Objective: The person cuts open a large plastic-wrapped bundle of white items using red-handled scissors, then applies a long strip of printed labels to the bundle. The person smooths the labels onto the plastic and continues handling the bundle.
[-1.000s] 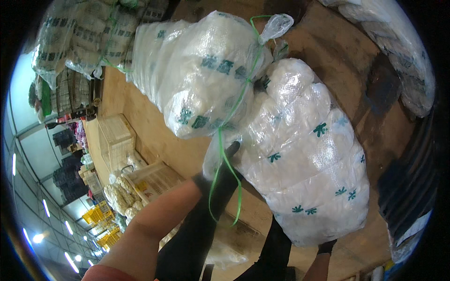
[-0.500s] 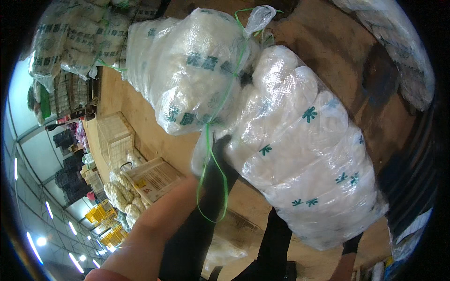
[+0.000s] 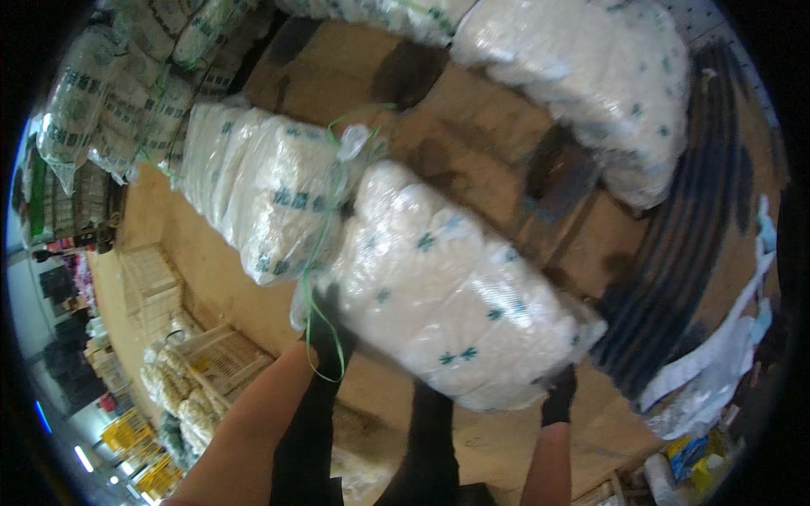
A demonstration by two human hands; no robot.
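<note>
A large clear plastic bag (image 3: pixel 439 295) packed with white bulky contents and marked with small green print lies slantwise in front of me. My left hand (image 3: pixel 325 316), in a dark glove, grips its left end beside a thin green tie string (image 3: pixel 316 337); the fingers are partly hidden. At the lower right corner, my right hand (image 3: pixel 559 395), also dark-gloved, is closed on the plastic. Touching the left end is another stuffed plastic bag (image 3: pixel 291 194), bound with green string. What exactly fills the bags cannot be made out.
Similar packed bags (image 3: pixel 582 76) lie at the far side, with more stacked (image 3: pixel 80 110) at the far left. Dark ribbed material (image 3: pixel 675 244) runs along the right. Plastic crates (image 3: pixel 224 358) stand at the left on the brown floor (image 3: pixel 472 135). Loose plastic sheeting (image 3: pixel 704 371) lies right.
The held bag sits further left and lower in view, and the camera's view has shifted. My right hand, mostly hidden earlier, now shows at the bag's corner. Both hands keep their hold.
</note>
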